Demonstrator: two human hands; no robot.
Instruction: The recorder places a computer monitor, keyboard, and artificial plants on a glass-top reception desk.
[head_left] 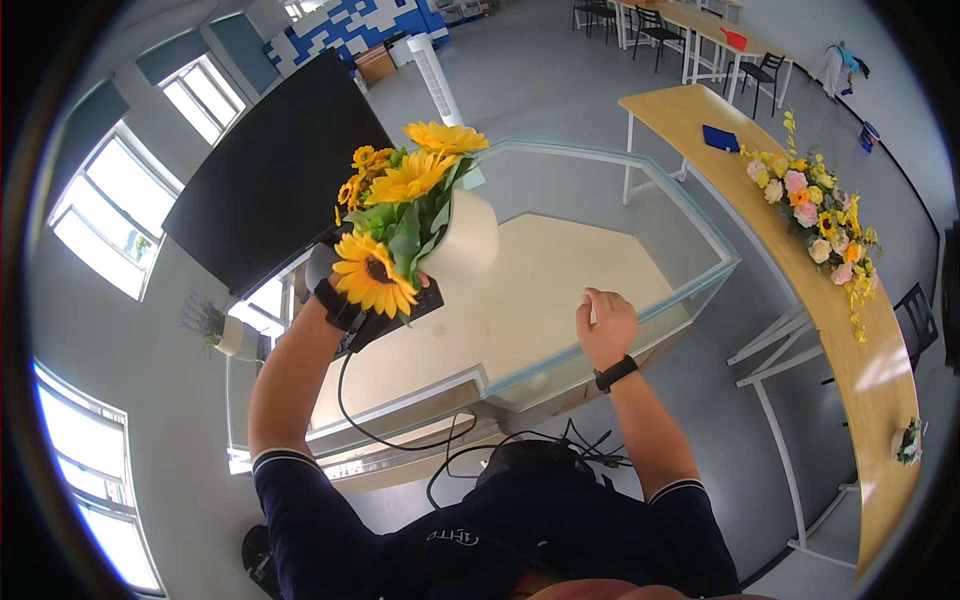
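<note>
My left hand [425, 281], mostly hidden behind leaves and petals, is closed on a potted bunch of artificial-looking sunflowers [412, 178]. Their white pot [468, 238] is tipped sideways, its base toward the right, above a glass-walled display counter [690, 290]. Over the counter's right part hovers my right hand [607, 325], fingers loosely curled in, with nothing visible in them. It touches neither the pot nor the glass. A black device [405, 316] with a cable shows just below the flowers, beside my left wrist; its kind is unclear.
A large black screen [280, 170] stands beyond my left arm. Lavender in a white pot [238, 338] is at the left. To the right, a long wooden table [870, 375] bears a flower arrangement [815, 210] and a blue folder-like item [720, 138]. Cables [590, 445] hang near my body.
</note>
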